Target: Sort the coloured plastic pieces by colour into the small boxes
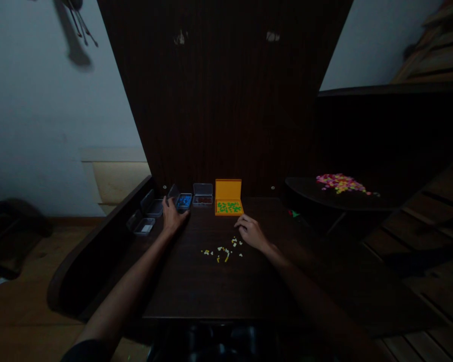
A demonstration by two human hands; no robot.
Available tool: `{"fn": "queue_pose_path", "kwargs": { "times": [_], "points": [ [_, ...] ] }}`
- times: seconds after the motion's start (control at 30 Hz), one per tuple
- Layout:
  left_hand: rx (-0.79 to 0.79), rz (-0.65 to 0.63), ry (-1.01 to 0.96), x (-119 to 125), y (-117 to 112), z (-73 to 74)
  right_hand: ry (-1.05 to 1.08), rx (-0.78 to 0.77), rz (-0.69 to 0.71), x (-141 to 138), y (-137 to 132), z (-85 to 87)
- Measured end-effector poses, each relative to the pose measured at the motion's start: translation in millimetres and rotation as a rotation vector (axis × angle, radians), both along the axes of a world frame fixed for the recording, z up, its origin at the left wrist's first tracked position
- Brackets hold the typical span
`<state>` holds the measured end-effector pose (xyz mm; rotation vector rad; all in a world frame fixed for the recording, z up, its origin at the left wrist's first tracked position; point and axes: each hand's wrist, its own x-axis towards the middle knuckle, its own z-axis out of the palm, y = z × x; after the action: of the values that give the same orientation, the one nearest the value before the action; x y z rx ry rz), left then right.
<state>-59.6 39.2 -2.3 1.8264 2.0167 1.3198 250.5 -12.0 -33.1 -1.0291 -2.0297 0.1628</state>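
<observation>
My left hand (173,216) reaches to a clear lidded box of small blue pieces (184,201), its thumb and fingers spread at the box's front and left side. Whether it touches the box I cannot tell. My right hand (250,231) is just in front of a yellow box (228,189) with its lid up and small green pieces (229,206) inside. Its fingers are curled together, and anything between them is too small to make out. Loose white and yellow pieces (223,250) lie scattered on the dark tabletop (196,291), left of and below the right hand.
Another clear box (203,199) with dark contents stands open beside the yellow one. Two more clear boxes, one at the front left (145,227), line the raised left edge (98,251). A pile of pink and yellow pieces (341,183) sits on a side shelf (305,188) at right.
</observation>
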Motion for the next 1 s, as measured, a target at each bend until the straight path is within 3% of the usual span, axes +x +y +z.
{"fn": "queue_pose_path", "kwargs": {
  "times": [0.17, 0.33, 0.47, 0.77, 1.0],
  "points": [
    [0.051, 0.032, 0.233, -19, -21, 4.0, -0.001, 0.010, 0.014, 0, 1, -0.5],
    [-0.062, 0.122, 0.613, -39, -34, 13.8, -0.012, 0.001, 0.003, 0, 0, 0.4],
    [-0.129, 0.115, 0.787, -46, -34, 17.6, -0.014, -0.001, 0.010, -1, -1, 2.5],
    [-0.208, 0.066, 0.825, -54, -18, 19.6, -0.039, -0.013, 0.008, -1, -1, 2.4],
    [-0.184, 0.087, 0.796, -44, -25, 36.4, -0.027, -0.008, 0.017, -1, -1, 2.6]
  ]
}}
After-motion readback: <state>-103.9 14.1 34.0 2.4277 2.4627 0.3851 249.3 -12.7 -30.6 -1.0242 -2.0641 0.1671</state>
